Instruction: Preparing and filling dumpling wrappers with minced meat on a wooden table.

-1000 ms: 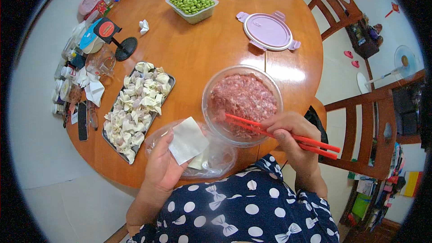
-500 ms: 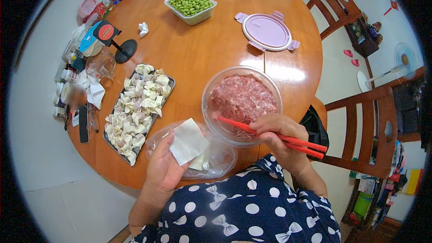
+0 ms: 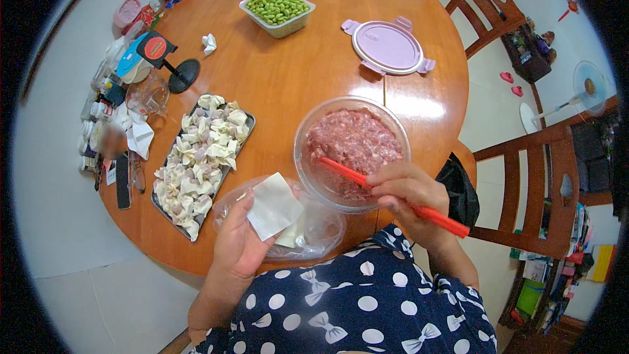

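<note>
Two red chopsticks (image 3: 393,198), pinched in the right hand (image 3: 406,190), dip into the minced meat (image 3: 354,144) (filling); left hand (image 3: 239,249) fingers cradle a flat wrapper (image 3: 274,206).

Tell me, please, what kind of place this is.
Probably a home dining room: a round wooden table with wooden chairs beside it, a tray of folded dumplings, and a glass bowl of minced meat.
</note>
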`<state>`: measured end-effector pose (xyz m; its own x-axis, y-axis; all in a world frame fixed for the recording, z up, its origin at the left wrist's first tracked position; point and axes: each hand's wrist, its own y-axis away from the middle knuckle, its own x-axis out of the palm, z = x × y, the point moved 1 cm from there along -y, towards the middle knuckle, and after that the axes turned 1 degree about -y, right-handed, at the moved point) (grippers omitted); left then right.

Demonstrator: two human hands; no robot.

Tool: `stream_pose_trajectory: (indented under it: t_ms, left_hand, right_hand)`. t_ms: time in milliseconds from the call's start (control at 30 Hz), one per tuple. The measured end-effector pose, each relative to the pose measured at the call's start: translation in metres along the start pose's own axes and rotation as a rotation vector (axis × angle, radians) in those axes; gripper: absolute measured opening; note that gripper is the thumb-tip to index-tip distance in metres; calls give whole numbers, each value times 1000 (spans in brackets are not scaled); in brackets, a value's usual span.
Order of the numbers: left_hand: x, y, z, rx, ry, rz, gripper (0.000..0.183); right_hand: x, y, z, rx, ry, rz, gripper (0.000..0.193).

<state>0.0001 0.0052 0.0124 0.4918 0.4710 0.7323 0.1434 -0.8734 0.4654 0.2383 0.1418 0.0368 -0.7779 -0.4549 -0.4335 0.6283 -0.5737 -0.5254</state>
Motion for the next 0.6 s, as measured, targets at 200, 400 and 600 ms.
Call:
stream_pose_trajectory:
  t_ms: [200,400,600]
  left_hand:
    - [-4,1,0,13,25,-4,42]
    - [5,1,-1,11,-10,18,44]
    - [10,2,-3,3,8,-2,42]
  right_hand:
    - [-7,2,5,-189,-4,48,18]
    - [-17,6,5,-128,-56,-111,20]
    - [-14,9,11,-120,-417,-180,29]
